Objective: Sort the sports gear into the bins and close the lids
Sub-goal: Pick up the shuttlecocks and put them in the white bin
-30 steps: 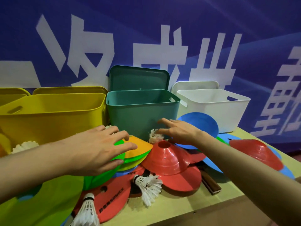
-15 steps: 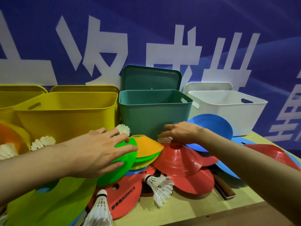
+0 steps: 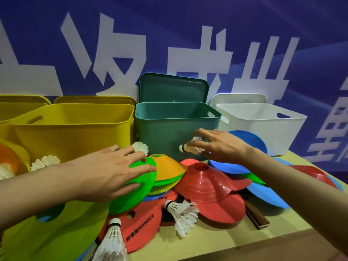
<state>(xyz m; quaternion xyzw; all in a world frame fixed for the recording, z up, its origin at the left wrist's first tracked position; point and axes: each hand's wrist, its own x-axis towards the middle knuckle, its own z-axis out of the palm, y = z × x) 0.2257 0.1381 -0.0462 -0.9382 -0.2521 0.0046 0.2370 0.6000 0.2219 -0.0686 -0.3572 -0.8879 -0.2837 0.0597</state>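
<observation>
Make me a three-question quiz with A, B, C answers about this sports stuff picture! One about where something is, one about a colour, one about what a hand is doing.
1. Where is the green bin?
A. Between the yellow and white bins
B. On the floor
C. Upside down on the cones

2. What colour is the cone under the left hand?
A. Black
B. Bright green
C. Pink

3. The right hand is
A. Holding a shuttlecock
B. Shutting a lid
C. Empty

Answers: A, yellow bin left, white bin right; B, green cone under fingers; A, shuttlecock in fingers.
</observation>
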